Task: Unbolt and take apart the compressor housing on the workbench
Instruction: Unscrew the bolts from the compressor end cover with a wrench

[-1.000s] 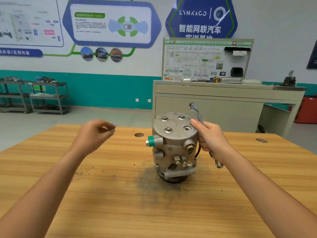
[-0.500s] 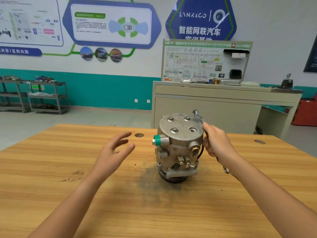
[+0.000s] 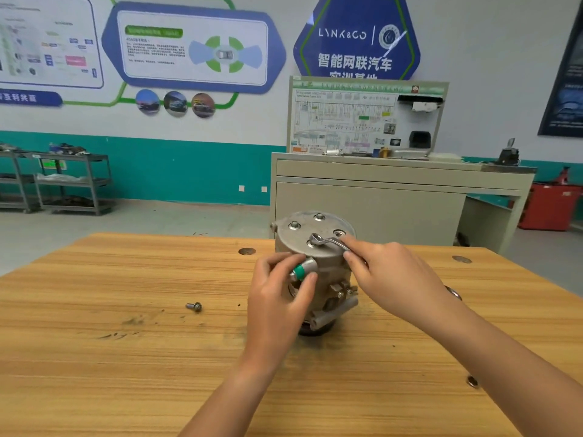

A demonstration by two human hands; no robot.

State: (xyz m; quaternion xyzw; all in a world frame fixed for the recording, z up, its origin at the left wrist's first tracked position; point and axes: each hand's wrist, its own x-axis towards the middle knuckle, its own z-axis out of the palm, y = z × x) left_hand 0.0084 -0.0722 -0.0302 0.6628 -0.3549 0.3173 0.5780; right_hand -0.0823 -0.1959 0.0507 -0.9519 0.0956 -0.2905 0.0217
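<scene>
The compressor housing (image 3: 326,268) is standing upright on the workbench (image 3: 126,357), and the person is bracing it with both hands. The right hand (image 3: 394,279) is clamping the wrench (image 3: 329,241) handle just right of the housing's top, with the ring end lying over the nearest top bolt; whether it is sitting fully down, I cannot tell. If it is riding high, a hard pull is likely going to slip it off and round the head. The left hand (image 3: 277,298) is curling fingers and thumb round the green-capped port (image 3: 301,271) on the housing's left side. That is a thin hold, so the housing may be twisting or tipping under the pull. The loose bolt (image 3: 194,306), lying well left of the housing, is risking being knocked away.
</scene>
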